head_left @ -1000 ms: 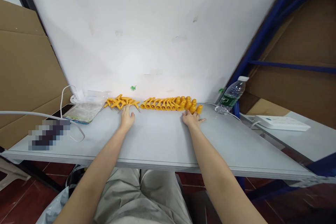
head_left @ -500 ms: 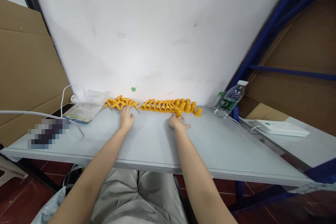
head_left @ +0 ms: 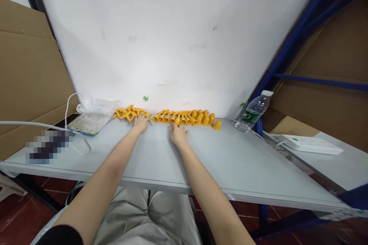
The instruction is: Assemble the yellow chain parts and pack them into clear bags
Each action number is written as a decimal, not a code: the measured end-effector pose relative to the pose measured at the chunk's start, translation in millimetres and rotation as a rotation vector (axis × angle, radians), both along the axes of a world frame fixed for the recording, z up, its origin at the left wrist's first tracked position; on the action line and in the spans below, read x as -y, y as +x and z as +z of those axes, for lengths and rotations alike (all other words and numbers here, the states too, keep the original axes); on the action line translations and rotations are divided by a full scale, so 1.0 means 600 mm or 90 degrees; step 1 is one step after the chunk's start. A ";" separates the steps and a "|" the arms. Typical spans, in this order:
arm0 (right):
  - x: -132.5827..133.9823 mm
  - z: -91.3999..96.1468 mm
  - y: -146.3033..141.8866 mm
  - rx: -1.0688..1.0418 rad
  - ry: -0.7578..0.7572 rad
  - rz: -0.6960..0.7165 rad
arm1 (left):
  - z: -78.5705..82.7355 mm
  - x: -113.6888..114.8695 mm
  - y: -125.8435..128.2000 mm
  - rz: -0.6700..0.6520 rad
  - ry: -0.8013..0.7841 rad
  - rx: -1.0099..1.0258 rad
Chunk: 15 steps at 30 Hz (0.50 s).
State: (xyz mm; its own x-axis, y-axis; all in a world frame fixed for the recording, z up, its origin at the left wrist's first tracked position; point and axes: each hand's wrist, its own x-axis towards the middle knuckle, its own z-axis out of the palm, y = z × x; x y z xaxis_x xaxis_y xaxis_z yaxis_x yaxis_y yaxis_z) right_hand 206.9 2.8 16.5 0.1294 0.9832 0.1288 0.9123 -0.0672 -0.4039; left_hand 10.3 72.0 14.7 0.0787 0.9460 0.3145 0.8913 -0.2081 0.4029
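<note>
A row of orange cone-shaped plastic parts [head_left: 186, 116] lies along the back of the grey table [head_left: 235, 160], against the white wall. A heap of orange T-shaped parts [head_left: 129, 113] lies to the left of it. My left hand [head_left: 140, 123] rests flat on the table, fingers stretched, its fingertips at the right end of the T-shaped heap. My right hand [head_left: 178, 135] lies flat with fingers apart, its fingertips touching the left part of the cone row. One cone [head_left: 217, 124] stands apart at the right end.
A clear plastic bag [head_left: 90, 118] and white cables [head_left: 74, 138] lie at the back left. A water bottle [head_left: 253, 111] leans at the back right by a blue rack post. A white power strip [head_left: 309, 143] sits on the neighbouring table. Cardboard stands on both sides.
My right hand has slid left along the cone row, from its right end to near its left end. My left hand has edged slightly forward towards the T-shaped heap.
</note>
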 end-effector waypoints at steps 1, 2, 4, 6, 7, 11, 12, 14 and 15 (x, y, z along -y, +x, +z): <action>0.001 0.003 0.000 -0.014 0.017 -0.001 | 0.003 -0.002 0.001 0.001 -0.011 -0.027; 0.002 0.006 -0.001 -0.028 0.033 -0.001 | 0.005 -0.003 0.003 -0.001 -0.016 -0.066; 0.002 0.011 -0.003 -0.053 0.065 0.008 | 0.009 -0.004 0.007 -0.011 -0.017 -0.155; 0.002 0.013 -0.003 -0.075 0.093 0.020 | 0.014 -0.003 0.010 -0.017 -0.024 -0.223; 0.000 0.012 -0.003 -0.086 0.104 0.026 | 0.017 -0.003 0.010 -0.020 -0.035 -0.244; -0.009 0.001 -0.001 -0.132 0.165 0.055 | 0.033 0.002 0.006 -0.072 -0.118 -0.305; -0.012 -0.003 0.000 -0.142 0.185 0.060 | 0.038 0.003 0.005 -0.086 -0.136 -0.325; -0.018 -0.011 0.001 -0.161 0.220 0.064 | 0.045 0.006 0.003 -0.106 -0.150 -0.353; -0.021 -0.015 0.002 -0.170 0.234 0.065 | 0.048 0.008 0.002 -0.109 -0.151 -0.358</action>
